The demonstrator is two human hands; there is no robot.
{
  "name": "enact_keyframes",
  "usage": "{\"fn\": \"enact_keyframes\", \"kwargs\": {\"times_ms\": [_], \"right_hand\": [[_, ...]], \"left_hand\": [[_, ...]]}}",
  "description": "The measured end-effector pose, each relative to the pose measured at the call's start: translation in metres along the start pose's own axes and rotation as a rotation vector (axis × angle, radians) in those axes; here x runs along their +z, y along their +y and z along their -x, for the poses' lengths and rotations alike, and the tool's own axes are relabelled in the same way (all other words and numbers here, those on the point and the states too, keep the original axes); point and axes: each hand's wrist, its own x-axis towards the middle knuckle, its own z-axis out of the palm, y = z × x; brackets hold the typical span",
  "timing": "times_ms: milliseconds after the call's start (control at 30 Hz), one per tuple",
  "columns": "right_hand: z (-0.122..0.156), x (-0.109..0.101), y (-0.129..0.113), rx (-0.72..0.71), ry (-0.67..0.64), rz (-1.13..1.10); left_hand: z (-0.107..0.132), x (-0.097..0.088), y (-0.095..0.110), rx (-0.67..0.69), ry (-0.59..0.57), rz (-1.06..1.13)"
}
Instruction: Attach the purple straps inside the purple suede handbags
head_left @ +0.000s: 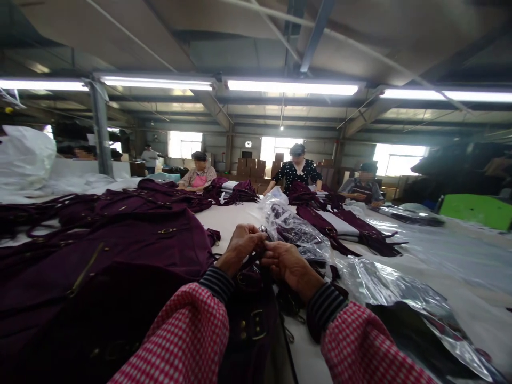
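Note:
My left hand point(241, 246) and my right hand point(291, 265) meet in front of me, fingertips pinched together. Between them is a dark strap point(253, 260), partly hidden by the fingers. It hangs over a dark purple bag point(250, 325) with brass-coloured buckles, below my wrists. Just beyond my right hand lies a clear plastic bag point(308, 234) with purple straps inside. A large pile of purple bags point(160, 245) with zips and buckles fills the table to my left.
Across the white table point(228, 218), several people work at purple bags, some with white wrap point(338, 223). Clear plastic bags point(400, 288) lie to the right, with a dark item on top. A green panel point(476, 210) stands at the far right, cardboard boxes point(251, 168) at the back.

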Motion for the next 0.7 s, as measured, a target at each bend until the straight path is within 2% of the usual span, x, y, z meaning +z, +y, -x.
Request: {"fn": "enact_keyframes", "kwargs": {"times_ms": [200, 400, 533, 633, 700], "right_hand": [[-0.001, -0.006, -0.002, -0.118, 0.066, 0.205], [-0.002, -0.016, -0.012, -0.294, 0.031, 0.557], [-0.004, -0.014, -0.017, -0.452, -0.02, 0.858], [-0.001, -0.012, -0.017, -0.46, -0.115, 1.032], [0.007, -0.017, -0.017, -0.422, -0.233, 1.105]], "left_hand": [[0.006, 0.0, 0.001, 0.084, 0.02, -0.2], [0.016, 0.01, 0.001, 0.161, 0.096, -0.435], [0.008, 0.004, -0.01, 0.084, 0.147, -0.498], [-0.004, -0.008, -0.03, -0.015, 0.152, -0.499], [-0.011, -0.016, -0.046, -0.083, 0.15, -0.495]]}}
